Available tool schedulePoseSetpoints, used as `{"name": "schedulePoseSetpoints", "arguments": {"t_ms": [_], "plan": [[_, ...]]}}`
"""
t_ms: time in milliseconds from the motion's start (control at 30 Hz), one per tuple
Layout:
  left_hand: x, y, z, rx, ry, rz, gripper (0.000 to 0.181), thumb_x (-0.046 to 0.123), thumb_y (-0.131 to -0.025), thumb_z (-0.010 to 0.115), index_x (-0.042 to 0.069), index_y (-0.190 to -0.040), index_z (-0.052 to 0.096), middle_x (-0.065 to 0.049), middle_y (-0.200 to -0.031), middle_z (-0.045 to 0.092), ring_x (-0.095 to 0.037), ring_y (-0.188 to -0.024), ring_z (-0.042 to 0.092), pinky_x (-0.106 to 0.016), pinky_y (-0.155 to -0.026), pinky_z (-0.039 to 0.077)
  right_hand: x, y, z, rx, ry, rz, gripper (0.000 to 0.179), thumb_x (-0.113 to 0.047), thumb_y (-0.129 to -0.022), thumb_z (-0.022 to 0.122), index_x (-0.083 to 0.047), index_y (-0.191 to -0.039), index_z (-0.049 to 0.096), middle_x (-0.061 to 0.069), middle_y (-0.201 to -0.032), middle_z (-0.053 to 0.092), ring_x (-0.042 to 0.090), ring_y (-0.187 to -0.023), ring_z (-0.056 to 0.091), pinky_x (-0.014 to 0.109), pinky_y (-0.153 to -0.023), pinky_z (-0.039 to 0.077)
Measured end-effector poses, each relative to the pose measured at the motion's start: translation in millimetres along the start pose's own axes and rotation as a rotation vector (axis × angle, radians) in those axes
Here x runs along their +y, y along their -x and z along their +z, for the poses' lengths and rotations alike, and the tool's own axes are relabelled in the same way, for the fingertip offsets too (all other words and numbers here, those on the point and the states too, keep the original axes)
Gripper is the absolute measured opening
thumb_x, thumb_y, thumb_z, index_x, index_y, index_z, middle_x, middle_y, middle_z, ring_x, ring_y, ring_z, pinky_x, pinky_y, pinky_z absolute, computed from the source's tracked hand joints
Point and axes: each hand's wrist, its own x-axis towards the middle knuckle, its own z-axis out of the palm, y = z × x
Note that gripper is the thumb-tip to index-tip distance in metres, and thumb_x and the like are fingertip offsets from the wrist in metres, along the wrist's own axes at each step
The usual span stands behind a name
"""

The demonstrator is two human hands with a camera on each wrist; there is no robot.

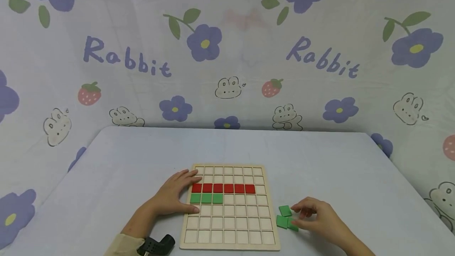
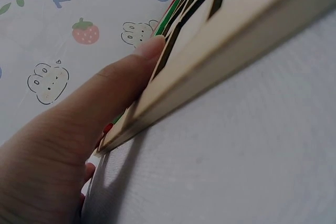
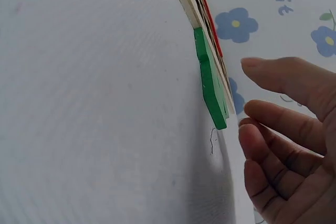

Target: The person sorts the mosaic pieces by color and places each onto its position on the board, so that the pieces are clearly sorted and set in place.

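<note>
A pale wooden grid board (image 1: 230,246) lies on the table. One row holds several red square tiles (image 1: 229,188); just below, three green tiles (image 1: 206,198) fill the left cells of their row. My left hand (image 1: 173,192) rests on the board's left side, fingers spread near the upper rows and thumb lower down. In the left wrist view its thumb (image 2: 118,85) lies straight over the frame. Three loose green tiles (image 1: 285,210) sit close together off the board's right side. My right hand (image 1: 318,216) hovers at them, thumb and fingers parted, with nothing between them in the right wrist view.
The table (image 1: 142,149) has a white cover. A patterned cloth (image 1: 249,58) with flowers and rabbits hangs behind it. A black wrist strap with a device (image 1: 156,245) is on my left wrist, beside the board's lower left corner.
</note>
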Motion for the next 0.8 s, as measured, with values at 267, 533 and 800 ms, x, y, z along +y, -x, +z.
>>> {"name": "schedulePoseSetpoints", "arguments": {"t_ms": [267,533,800], "plan": [[-1.1,-2.7,2.7,0.015,-0.018,-0.010,0.088,0.061,-0.063,0.074,0.022,-0.137,0.047,-0.002,-0.150,0.036,-0.033,-0.140,0.025,-0.058,-0.111,0.021,15.2,0.0,2.8,-0.039,-0.074,-0.012,0.036,-0.024,-0.071,0.079,-0.003,-0.096,0.066,0.003,-0.089,0.065,-0.001,-0.071,0.052,0.018,-0.063,0.047],[-1.6,-2.7,2.1,0.011,-0.011,-0.007,0.088,0.062,-0.064,0.073,0.022,-0.138,0.046,-0.003,-0.150,0.035,-0.034,-0.140,0.024,-0.059,-0.111,0.021,24.2,2.1,8.1,0.010,-0.082,-0.152,0.033,-0.020,-0.069,0.081,-0.006,-0.095,0.066,0.004,-0.088,0.065,0.003,-0.071,0.053,0.018,-0.062,0.047],[-1.5,-2.7,3.4,0.010,-0.006,-0.018,0.088,0.062,-0.063,0.073,0.023,-0.137,0.047,-0.001,-0.150,0.035,-0.033,-0.141,0.024,-0.059,-0.112,0.020,26.5,2.6,7.3,0.005,-0.055,-0.167,0.036,-0.020,-0.068,0.082,-0.006,-0.097,0.065,0.001,-0.087,0.063,0.002,-0.071,0.051,0.018,-0.062,0.046]]}}
